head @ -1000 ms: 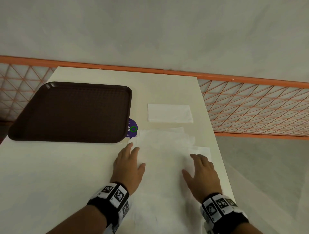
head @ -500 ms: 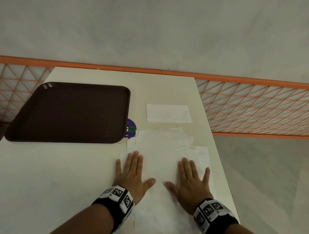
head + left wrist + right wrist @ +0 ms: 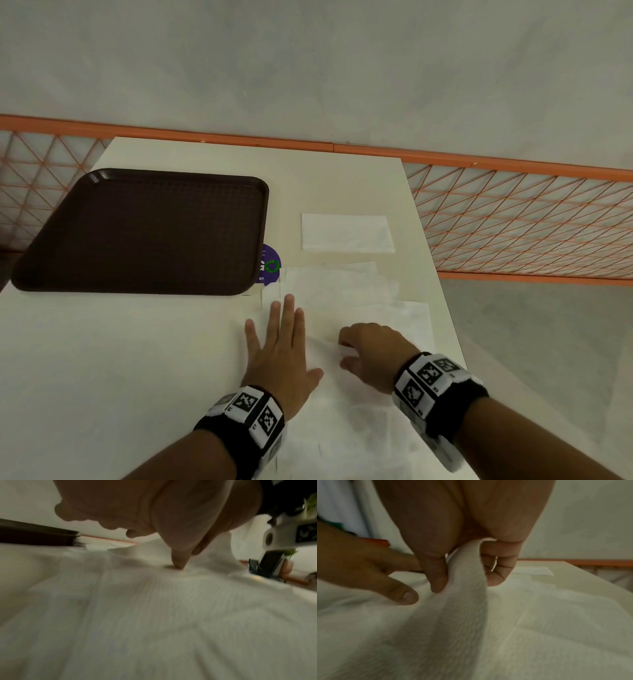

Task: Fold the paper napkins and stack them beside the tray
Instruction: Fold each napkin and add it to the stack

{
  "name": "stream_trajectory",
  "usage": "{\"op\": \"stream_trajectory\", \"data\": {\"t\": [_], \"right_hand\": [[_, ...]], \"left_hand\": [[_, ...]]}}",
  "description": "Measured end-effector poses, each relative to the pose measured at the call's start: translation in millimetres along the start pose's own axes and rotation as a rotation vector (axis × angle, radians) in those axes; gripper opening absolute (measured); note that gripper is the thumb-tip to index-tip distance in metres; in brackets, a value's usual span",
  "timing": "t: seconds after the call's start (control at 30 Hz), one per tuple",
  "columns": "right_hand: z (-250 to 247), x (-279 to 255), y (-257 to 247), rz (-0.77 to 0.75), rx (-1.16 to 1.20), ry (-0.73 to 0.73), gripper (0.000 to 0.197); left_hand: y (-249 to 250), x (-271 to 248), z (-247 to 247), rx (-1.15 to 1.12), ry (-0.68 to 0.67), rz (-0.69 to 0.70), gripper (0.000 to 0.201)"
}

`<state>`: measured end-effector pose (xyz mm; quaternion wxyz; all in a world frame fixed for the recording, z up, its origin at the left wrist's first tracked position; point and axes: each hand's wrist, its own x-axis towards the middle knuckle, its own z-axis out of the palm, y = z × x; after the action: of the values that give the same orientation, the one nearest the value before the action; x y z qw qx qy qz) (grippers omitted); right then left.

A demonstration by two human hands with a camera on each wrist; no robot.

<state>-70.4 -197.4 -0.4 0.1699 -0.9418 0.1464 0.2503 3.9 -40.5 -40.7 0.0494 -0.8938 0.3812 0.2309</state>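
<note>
Several unfolded white paper napkins (image 3: 342, 294) lie overlapping on the cream table, right of the dark brown tray (image 3: 144, 233). One folded napkin (image 3: 346, 233) lies flat farther back, beside the tray. My left hand (image 3: 279, 337) presses flat on the top napkin (image 3: 154, 608) with straight fingers. My right hand (image 3: 368, 353) pinches a raised ridge of that napkin (image 3: 464, 577) between thumb and curled fingers, close to the left thumb.
A purple round sticker (image 3: 270, 264) shows at the tray's near right corner. The table's right edge (image 3: 445, 308) runs close to the napkins, with grey floor beyond. An orange lattice railing (image 3: 513, 219) stands behind the table.
Both hands lay flat on the napkin half a second ago. The right hand has since curled and gathered up a fold of napkin, sliding left. The left hand stays flat, reaching a little farther forward.
</note>
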Motion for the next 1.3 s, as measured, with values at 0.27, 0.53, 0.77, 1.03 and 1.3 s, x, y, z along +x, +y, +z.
{"op": "stream_trajectory", "data": {"t": [0.27,0.53,0.77,1.03,1.3], "right_hand": [[-26,-38,23,-0.093,0.465,0.116,0.004],[-10,-59,61,0.164,1.240,0.212,0.040],[-6,-46,63,0.275,1.487,0.434,0.018],[-4,-29,68,0.424,1.427,0.351,0.016],[-62,33,90,0.385,1.227,0.465,0.012]], "left_hand": [[-13,-3,-66,-0.418,-0.073,0.184,0.015],[-32,10,-84,-0.852,-0.105,0.167,0.019],[-18,18,-47,-1.504,-0.125,-0.177,0.014],[-3,37,-46,-1.551,0.031,-0.250,0.011],[0,70,-48,-1.391,0.146,-0.308,0.018]]}}
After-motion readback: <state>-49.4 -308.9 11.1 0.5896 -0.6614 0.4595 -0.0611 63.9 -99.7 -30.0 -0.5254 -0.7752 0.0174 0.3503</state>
